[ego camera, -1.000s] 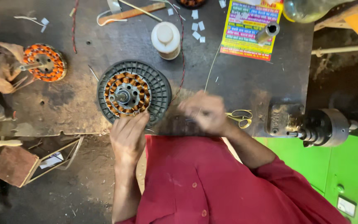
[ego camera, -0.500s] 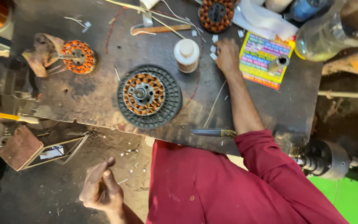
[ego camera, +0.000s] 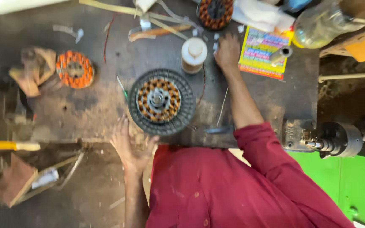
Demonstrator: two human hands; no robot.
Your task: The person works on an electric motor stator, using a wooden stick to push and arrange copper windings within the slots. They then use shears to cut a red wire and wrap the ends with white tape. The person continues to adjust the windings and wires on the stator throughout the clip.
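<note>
Left hand (ego camera: 131, 145) is down at the near edge of the workbench (ego camera: 93, 107), fingers spread and flat, gripping nothing, fingertips just beside the rim of the big round fan stator (ego camera: 161, 101). Right hand (ego camera: 227, 51) is stretched out to the far side of the bench, knuckles up and fingers curled down among small white paper scraps (ego camera: 215, 37); the picture is soft there, so I cannot tell whether it has pinched one or is only resting on them.

The stator lies flat in the middle of the bench, dark ribbed ring outside, copper-coloured windings inside, metal hub at the centre, between the two hands. Just behind it stands a white plastic bottle (ego camera: 194, 54), upright, close to the right hand's thumb side. To the right of that hand, a brightly coloured printed sheet (ego camera: 262, 52) lies flat with a small metal cylinder (ego camera: 282, 53) on it. Beyond that, a clear plastic bottle (ego camera: 320, 25) lies on its side.

At the far edge, a second wound coil (ego camera: 215, 12) is half out of frame. Over to the left sits a smaller orange-wound stator (ego camera: 75, 69), with a crumpled brown rag (ego camera: 34, 69) touching it. Along the near edge, by the red sleeve (ego camera: 258, 147), lies a dark tool (ego camera: 218, 130). Right of the bench, a grey metal motor (ego camera: 339, 139) juts out above a green surface (ego camera: 347, 185).
</note>
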